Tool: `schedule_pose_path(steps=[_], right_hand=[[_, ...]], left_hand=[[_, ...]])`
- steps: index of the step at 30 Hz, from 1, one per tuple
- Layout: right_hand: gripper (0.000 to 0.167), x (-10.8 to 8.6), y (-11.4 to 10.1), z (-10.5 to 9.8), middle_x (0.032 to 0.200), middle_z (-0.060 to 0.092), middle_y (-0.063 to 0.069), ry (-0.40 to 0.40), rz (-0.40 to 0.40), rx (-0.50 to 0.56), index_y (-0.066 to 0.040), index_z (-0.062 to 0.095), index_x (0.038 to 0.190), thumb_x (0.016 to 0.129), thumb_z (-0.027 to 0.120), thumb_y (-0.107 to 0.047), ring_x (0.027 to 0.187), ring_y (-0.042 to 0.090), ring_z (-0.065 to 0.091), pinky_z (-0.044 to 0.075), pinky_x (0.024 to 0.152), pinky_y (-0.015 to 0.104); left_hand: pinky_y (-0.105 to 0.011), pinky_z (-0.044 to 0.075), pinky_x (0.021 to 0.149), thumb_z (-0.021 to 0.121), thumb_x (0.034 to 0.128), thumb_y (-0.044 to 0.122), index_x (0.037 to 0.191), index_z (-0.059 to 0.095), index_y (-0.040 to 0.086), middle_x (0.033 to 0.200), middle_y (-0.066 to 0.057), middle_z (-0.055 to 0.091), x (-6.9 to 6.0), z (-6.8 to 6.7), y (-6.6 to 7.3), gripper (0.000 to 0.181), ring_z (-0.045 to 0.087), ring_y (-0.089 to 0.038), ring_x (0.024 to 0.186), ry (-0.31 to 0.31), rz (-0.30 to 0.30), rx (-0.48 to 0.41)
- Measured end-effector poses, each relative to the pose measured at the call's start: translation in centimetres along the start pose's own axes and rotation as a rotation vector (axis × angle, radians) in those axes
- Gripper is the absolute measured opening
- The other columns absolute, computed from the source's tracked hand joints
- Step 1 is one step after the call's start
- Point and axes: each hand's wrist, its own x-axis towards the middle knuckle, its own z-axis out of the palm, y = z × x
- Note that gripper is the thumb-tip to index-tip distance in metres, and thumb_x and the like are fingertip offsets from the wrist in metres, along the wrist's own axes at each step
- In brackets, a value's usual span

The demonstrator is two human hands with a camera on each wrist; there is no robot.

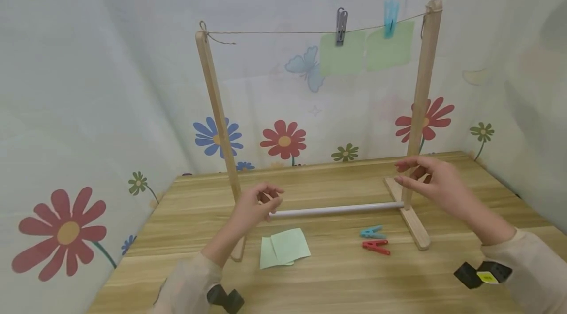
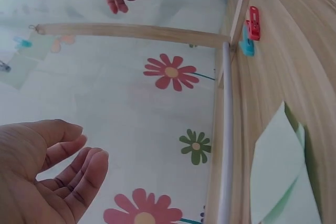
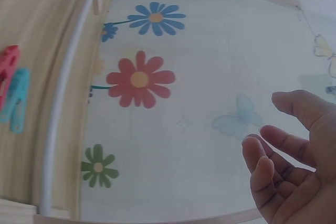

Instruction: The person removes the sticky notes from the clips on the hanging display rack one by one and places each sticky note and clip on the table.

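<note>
My left hand (image 1: pixel 259 204) hovers above the table near the left post, its fingers loosely bent around nothing. Over the right end of the white rod, my right hand (image 1: pixel 427 178) is raised, also holding nothing. Two pale green paper sheets (image 1: pixel 290 246) lie overlapping below my left hand. On the table to the right rest a blue clothespin (image 1: pixel 372 232) and a red clothespin (image 1: pixel 376 247). From the string (image 1: pixel 274 33) hang two more green sheets, one under a grey clothespin (image 1: pixel 341 27), the other under a light blue clothespin (image 1: pixel 390 18).
A wooden frame carries the string between its left post (image 1: pixel 217 102) and right post (image 1: pixel 425 82). A white rod (image 1: pixel 336 209) joins the posts low down. Behind the wooden table (image 1: pixel 336 284) hangs a cloth printed with flowers and butterflies.
</note>
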Motion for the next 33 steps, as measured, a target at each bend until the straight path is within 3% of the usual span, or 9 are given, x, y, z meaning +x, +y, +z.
schedule_pose_path(steps=[6,12,19,22,26,33], right_hand=[[0.028,0.8,-1.0,-1.5,0.088,0.07,0.009,0.015,-0.016,0.017,-0.006,0.064,0.113,0.089,0.069,-0.02,0.068,-0.004,0.054,0.047,0.053,0.021],[0.032,1.8,-2.0,-3.1,0.087,0.066,0.006,-0.013,-0.003,0.003,-0.008,0.063,0.115,0.089,0.069,-0.024,0.069,-0.001,0.052,0.044,0.052,0.022],[0.027,3.8,-3.4,-5.0,0.08,0.063,-0.016,0.046,-0.09,0.012,-0.007,0.067,0.11,0.086,0.072,-0.018,0.066,0.0,0.054,0.041,0.05,0.019],[0.027,4.6,-4.4,-5.8,0.08,0.067,-0.012,0.032,-0.065,-0.006,-0.01,0.066,0.113,0.087,0.071,-0.02,0.065,0.002,0.055,0.042,0.05,0.02],[0.031,5.8,-5.8,-6.9,0.087,0.071,-0.004,-0.005,-0.019,-0.003,-0.012,0.063,0.119,0.09,0.068,-0.021,0.067,0.002,0.058,0.047,0.051,0.022],[0.033,8.4,-7.4,-8.2,0.084,0.06,-0.031,0.028,-0.056,0.039,-0.01,0.063,0.118,0.089,0.069,-0.022,0.064,-0.002,0.059,0.045,0.054,0.016]], left_hand=[[-0.029,0.056,0.051,0.066,0.0897,0.009,0.108,0.067,0.004,0.086,-0.01,0.062,0.8,-0.2,1.5,0.02,0.058,-0.015,0.062,-0.002,0.009,0.009],[-0.029,0.057,0.052,0.065,0.0903,0.009,0.111,0.065,0.003,0.086,-0.012,0.061,2.1,-0.4,3.3,0.022,0.059,-0.017,0.065,-0.016,0.055,-0.006],[-0.03,0.057,0.052,0.067,0.0897,0.011,0.108,0.065,0.002,0.084,-0.012,0.061,4.3,-0.8,5.3,0.02,0.058,-0.013,0.062,0.007,0.095,-0.002],[-0.037,0.058,0.054,0.067,0.0896,0.011,0.108,0.065,0.003,0.083,-0.012,0.062,5.0,-1.2,6.1,0.021,0.058,-0.014,0.062,0.012,0.1,0.003],[-0.035,0.058,0.055,0.067,0.0898,0.014,0.11,0.064,0.004,0.085,-0.014,0.066,5.9,-1.6,7.0,0.023,0.059,-0.019,0.065,0.005,0.121,0.017],[-0.029,0.056,0.054,0.066,0.0914,0.016,0.111,0.064,0.005,0.092,-0.014,0.07,7.5,-1.6,9.0,0.023,0.065,-0.013,0.066,0.003,0.141,-0.032]])
